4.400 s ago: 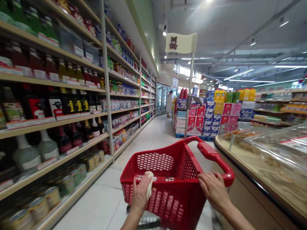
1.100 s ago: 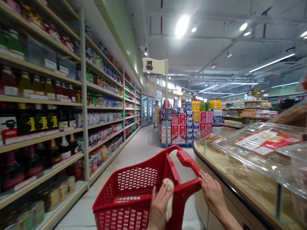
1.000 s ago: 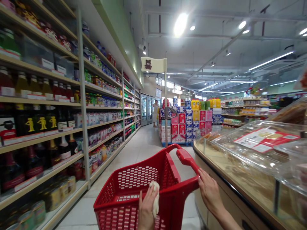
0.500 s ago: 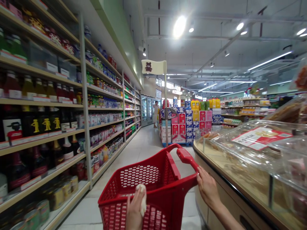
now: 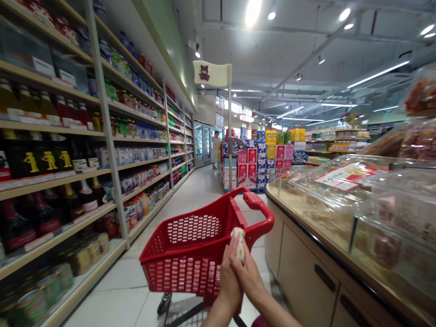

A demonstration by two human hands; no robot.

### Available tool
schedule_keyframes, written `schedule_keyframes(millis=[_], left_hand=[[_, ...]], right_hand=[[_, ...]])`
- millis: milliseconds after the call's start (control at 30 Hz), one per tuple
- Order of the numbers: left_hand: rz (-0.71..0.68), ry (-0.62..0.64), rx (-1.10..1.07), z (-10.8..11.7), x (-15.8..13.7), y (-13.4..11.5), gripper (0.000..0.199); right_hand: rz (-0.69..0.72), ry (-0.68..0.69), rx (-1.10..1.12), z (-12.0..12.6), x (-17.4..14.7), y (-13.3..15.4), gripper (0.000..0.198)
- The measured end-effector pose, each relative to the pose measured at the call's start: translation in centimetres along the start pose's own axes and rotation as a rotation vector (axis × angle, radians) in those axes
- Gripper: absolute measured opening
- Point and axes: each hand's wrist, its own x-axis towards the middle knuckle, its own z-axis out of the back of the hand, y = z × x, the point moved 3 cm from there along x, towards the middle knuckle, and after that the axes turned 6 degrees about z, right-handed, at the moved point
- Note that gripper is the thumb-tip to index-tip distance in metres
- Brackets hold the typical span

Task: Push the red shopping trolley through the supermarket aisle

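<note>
A red shopping cart (image 5: 190,254) stands on the floor in front of me, with its handle (image 5: 264,206) toward the right. Close to the cart's near side, my left hand (image 5: 227,279) and my right hand (image 5: 250,274) are pressed together around a crumpled whitish cloth (image 5: 238,235). The cloth pokes out above the fingers. Both hands are closed on it, and part of it is hidden between the palms. A pole (image 5: 230,136) topped by a cream flag (image 5: 213,74) with a bear on it rises behind the cart's handle.
Shelves (image 5: 136,168) of bottles, cans and jars line the left side. A wood-fronted counter (image 5: 303,254) with clear plastic food packs (image 5: 340,177) borders the right. Stacked drink cartons (image 5: 252,163) stand ahead, and a person (image 5: 215,150) is farther down the aisle.
My right hand has let go of the cart handle and joined the left. My left hand, with the cloth, has moved right, away from the basket's rim. The view has shifted slightly.
</note>
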Motion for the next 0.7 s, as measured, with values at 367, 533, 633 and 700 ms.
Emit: schedule_keyframes(millis=[367, 533, 633, 700], left_hand=[[-0.028, 0.172, 0.368, 3.1, -0.2, 5.0, 0.067], [0.248, 0.177, 0.818, 7.4, 2.2, 8.7, 0.072], [0.226, 0.237, 0.887, 7.8, 2.0, 9.3, 0.074], [0.21, 0.245, 0.894, 7.8, 1.9, 9.4, 0.072]], right_hand=[[0.277, -0.227, -0.469, 8.5, 1.9, -2.0, 0.036], [0.557, -0.256, -0.838, 10.8, 4.8, -3.1, 0.036], [0.635, -0.089, -0.879, 7.0, 1.7, -5.3, 0.036], [0.642, 0.069, -0.875, 4.6, -1.0, -6.4, 0.038]])
